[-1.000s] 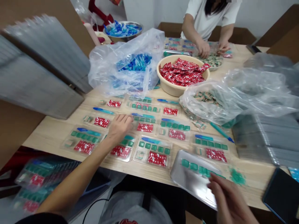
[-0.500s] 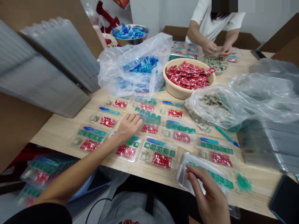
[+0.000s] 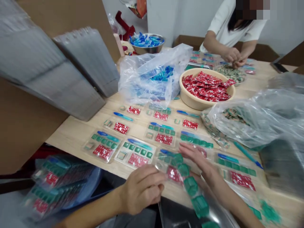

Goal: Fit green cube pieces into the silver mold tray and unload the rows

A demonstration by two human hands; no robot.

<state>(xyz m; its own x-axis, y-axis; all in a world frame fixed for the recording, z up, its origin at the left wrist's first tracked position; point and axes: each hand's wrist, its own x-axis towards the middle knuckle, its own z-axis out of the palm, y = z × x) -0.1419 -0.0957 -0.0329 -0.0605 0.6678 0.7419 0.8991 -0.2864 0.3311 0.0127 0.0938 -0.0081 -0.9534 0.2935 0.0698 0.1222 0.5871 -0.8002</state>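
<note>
My left hand [image 3: 143,190] is closed near the table's front edge, fingers curled at the edge of a clear plastic piece; what it pinches is hard to make out. My right hand [image 3: 197,158] reaches over the trays with its fingers stretched out. Below it, a strip of green cubes [image 3: 191,186] runs from the trays toward me, blurred, above clear plastic. Left of the strip lies a filled tray [image 3: 135,152] with a blue pen, green cubes and a red packet [image 3: 137,160]. More such trays stand in rows behind my hands.
A beige bowl [image 3: 190,96] holds red packets. Plastic bags [image 3: 130,79] lie behind the trays and at right. Stacked clear trays [image 3: 87,63] stand at left; filled ones [image 3: 57,174] are piled below the table. Across the table, a person's hands [image 3: 234,57] work over small packets.
The view has shifted, so the table appears further right. My left hand has come back toward the front edge. My right hand has moved forward over the trays, and the green strip now lies beneath it.
</note>
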